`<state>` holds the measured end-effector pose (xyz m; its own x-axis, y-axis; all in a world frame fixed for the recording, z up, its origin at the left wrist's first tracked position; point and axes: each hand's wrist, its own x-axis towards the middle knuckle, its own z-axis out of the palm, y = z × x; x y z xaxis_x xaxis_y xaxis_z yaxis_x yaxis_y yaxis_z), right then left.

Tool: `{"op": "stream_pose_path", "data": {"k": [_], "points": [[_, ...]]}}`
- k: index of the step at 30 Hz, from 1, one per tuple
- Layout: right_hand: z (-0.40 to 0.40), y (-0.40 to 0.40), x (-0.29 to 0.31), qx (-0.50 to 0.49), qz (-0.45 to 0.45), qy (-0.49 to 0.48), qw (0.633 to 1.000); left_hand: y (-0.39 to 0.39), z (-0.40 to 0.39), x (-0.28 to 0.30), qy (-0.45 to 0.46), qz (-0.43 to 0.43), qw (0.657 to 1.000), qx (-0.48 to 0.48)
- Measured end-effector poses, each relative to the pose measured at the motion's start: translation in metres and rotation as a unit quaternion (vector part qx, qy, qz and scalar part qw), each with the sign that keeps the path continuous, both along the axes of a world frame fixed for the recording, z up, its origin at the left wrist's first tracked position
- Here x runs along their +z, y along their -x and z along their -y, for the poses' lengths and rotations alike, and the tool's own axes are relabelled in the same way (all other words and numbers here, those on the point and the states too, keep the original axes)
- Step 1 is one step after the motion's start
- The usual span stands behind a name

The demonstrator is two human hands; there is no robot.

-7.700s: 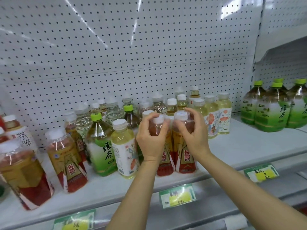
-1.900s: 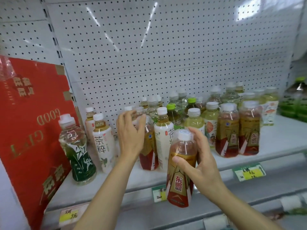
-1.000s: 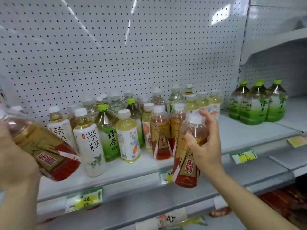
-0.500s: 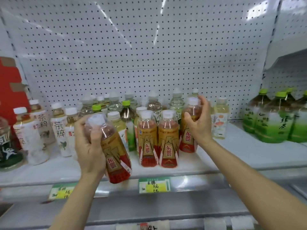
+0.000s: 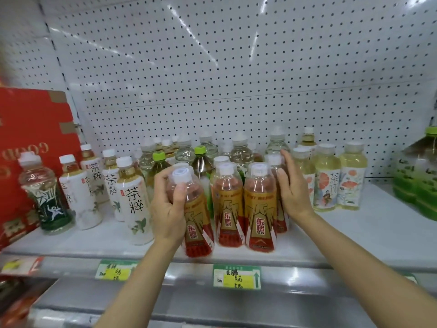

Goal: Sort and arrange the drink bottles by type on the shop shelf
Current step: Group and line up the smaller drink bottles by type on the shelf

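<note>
My left hand (image 5: 169, 209) grips a red-and-gold energy drink bottle (image 5: 196, 223) and holds it slightly tilted at the front edge of the white shelf (image 5: 354, 235). Right of it two more red-and-gold bottles (image 5: 259, 209) stand upright side by side. My right hand (image 5: 292, 190) rests flat, fingers apart, against a further red-and-gold bottle (image 5: 281, 218) that stands behind and right of them, mostly hidden. White-label tea bottles (image 5: 134, 200) stand to the left. Pale yellow flower-label bottles (image 5: 350, 178) stand to the right.
A red cardboard box (image 5: 30, 138) leans at the far left beside a dark green-label bottle (image 5: 46, 197). Large green tea bottles (image 5: 418, 178) stand at the far right. Clear and green-capped bottles crowd the back row. Price tags (image 5: 236, 276) hang on the shelf rail.
My left hand has brought its red-and-gold bottle right, down to the shelf edge beside the standing pair. My right hand has set its bottle down behind them and loosened to a flat touch.
</note>
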<state>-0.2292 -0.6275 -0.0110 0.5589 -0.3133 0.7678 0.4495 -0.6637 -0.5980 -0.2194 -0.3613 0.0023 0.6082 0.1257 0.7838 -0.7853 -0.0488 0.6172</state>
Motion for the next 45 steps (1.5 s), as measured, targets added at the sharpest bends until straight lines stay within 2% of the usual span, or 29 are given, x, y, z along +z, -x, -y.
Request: {"op": "stream_pose_path", "data": {"k": [5,11,13,17,19,21,27,30,32,36,37,40,43,45], "points": [[-0.002,0.019,-0.004,-0.004,0.043,0.021,0.999,-0.014,0.014,-0.008,-0.031,0.003,0.999,-0.004],[-0.025,0.034,0.000,-0.055,0.098,0.206,0.972,-0.019,0.019,-0.020,-0.099,-0.018,0.994,0.037],[-0.033,0.034,-0.003,-0.055,0.096,0.230,0.967,-0.007,0.017,-0.034,-0.140,-0.032,0.988,0.053],[-0.038,0.033,-0.008,-0.068,0.093,0.252,0.961,0.021,0.013,-0.083,-0.268,-0.116,0.944,0.152],[-0.037,0.033,-0.009,-0.072,0.091,0.253,0.960,0.027,0.010,-0.101,-0.281,-0.171,0.933,0.148],[-0.039,0.033,-0.008,-0.075,0.093,0.248,0.961,0.024,0.007,-0.105,-0.276,-0.188,0.932,0.140],[-0.051,0.032,0.001,-0.101,0.098,0.230,0.963,0.021,-0.012,-0.087,-0.317,-0.161,0.929,0.106],[-0.052,0.035,0.006,-0.116,0.094,0.235,0.960,0.001,-0.035,-0.047,-0.222,-0.097,0.960,0.144],[-0.054,0.037,0.012,-0.129,0.095,0.242,0.957,-0.024,-0.042,-0.009,-0.194,-0.083,0.962,0.175],[-0.065,0.036,0.039,-0.128,0.088,0.234,0.960,-0.058,-0.031,0.042,-0.379,-0.137,0.898,0.175],[-0.068,0.035,0.048,-0.126,0.082,0.228,0.962,-0.061,-0.026,0.044,-0.392,-0.157,0.893,0.154],[-0.081,0.030,0.079,-0.112,0.008,0.187,0.976,-0.065,-0.015,0.039,-0.332,-0.181,0.920,0.100],[-0.089,0.016,0.114,-0.066,-0.145,0.148,0.976,-0.067,-0.015,0.048,-0.268,-0.149,0.947,0.099],[-0.096,0.003,0.134,-0.055,-0.249,0.178,0.950,-0.069,-0.019,0.065,-0.191,-0.109,0.972,0.084]]}}
